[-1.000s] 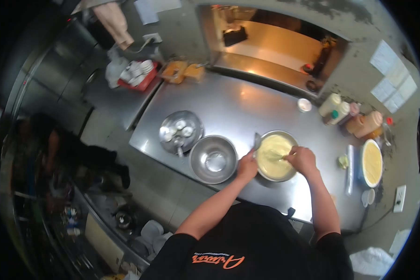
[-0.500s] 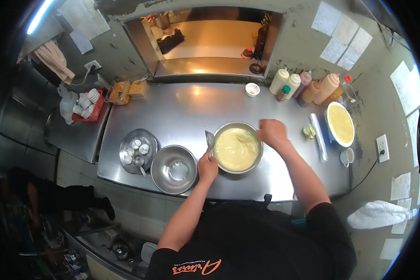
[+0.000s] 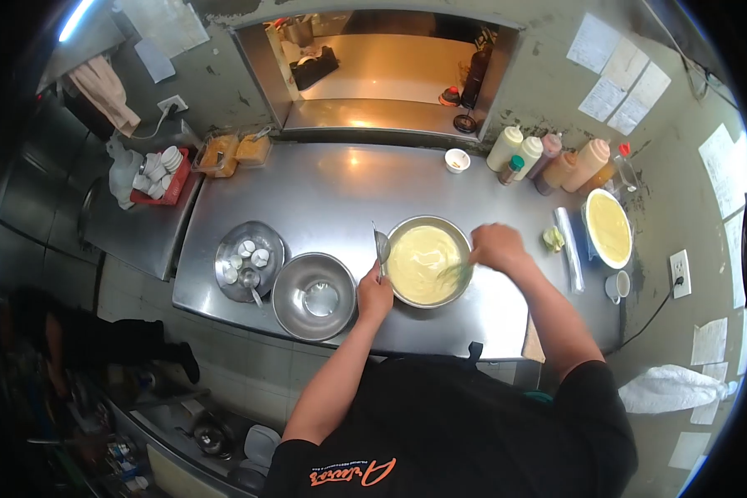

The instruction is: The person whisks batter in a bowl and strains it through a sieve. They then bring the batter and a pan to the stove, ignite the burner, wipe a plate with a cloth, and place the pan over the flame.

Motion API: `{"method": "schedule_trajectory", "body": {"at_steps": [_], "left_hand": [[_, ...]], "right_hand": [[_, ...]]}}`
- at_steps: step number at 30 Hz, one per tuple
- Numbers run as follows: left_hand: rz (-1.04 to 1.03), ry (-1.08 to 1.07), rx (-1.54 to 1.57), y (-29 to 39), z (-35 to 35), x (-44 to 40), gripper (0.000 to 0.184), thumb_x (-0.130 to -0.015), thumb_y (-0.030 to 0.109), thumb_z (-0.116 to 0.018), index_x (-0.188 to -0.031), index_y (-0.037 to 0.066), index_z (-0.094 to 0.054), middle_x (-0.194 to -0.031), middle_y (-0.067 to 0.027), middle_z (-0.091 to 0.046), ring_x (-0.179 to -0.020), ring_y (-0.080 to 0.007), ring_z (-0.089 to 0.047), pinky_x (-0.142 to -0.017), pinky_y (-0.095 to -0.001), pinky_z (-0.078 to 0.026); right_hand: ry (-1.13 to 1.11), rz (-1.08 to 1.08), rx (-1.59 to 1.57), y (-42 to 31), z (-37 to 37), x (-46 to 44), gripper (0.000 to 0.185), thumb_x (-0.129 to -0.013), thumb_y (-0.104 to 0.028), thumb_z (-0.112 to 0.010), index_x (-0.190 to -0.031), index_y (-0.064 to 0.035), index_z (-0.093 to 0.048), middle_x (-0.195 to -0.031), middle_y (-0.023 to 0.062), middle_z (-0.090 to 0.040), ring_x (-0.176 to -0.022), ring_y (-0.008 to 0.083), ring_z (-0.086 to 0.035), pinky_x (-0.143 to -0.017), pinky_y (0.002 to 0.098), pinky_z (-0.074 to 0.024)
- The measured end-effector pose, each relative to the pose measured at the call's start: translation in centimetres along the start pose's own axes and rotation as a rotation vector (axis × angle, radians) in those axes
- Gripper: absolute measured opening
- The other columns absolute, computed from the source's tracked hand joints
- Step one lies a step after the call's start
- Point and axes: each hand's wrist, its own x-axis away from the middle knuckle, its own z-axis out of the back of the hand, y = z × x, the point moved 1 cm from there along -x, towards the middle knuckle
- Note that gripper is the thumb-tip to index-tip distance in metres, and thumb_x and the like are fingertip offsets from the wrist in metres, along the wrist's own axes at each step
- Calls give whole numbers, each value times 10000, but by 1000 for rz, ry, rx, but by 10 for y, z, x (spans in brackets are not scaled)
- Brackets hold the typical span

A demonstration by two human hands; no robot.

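Observation:
A steel mixing bowl (image 3: 404,300) holds smooth, pale yellow batter (image 3: 420,257). My right hand (image 3: 498,247) is closed above the bowl's right rim, around the handle of a whisk (image 3: 454,272). The whisk's wires dip into the batter at the right side and are blurred. At the left rim, my left hand (image 3: 375,297) is closed on a metal utensil with a round head (image 3: 382,246). Its head points away from me; whether it is a ladle or a strainer, I cannot tell. A second steel bowl (image 3: 290,290) stands just left of this hand.
Further left is a metal plate (image 3: 226,241) with eggshells (image 3: 260,257) and a small ladle (image 3: 251,282). An oval dish of yellow mixture (image 3: 610,228), a wrapped roll (image 3: 568,249) and a cup (image 3: 617,287) stand right. Squeeze bottles (image 3: 505,148) line the back. Another person (image 3: 116,344) is lower left.
My right hand and the whisk have moved toward me along the bowl's right side. My left hand keeps its grip at the left rim. The whole view has shifted slightly.

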Motion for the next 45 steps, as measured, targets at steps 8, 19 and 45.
{"method": "schedule_trajectory", "body": {"at_steps": [8,19,45], "left_hand": [[91,-72,1,5,4,-4,488,-832,104,-489,-1316,48,-516,-854,-231,-662,-740,-307,-655,-720,-379,-498],[-4,-7,-26,2,2,-4,493,-841,98,-510,-1334,75,-505,-859,-220,-665,-744,-302,-654,-724,-382,-497],[168,-103,7,6,3,-4,483,-851,100,-496,-1333,96,-512,-954,-213,-672,-823,-308,-663,-788,-388,-493]], "right_hand": [[-72,31,20,-21,-15,0,243,-691,-343,-692,-824,-140,-703,-823,100,-689,-822,301,-655,-713,413,-519],[-23,-9,16,-11,3,-6,221,-720,-255,-698,-876,-103,-662,-858,124,-682,-844,301,-653,-724,440,-516],[34,4,-219,-29,-20,-6,237,-700,-304,-693,-807,-98,-648,-745,117,-661,-736,323,-636,-679,415,-505]]}}
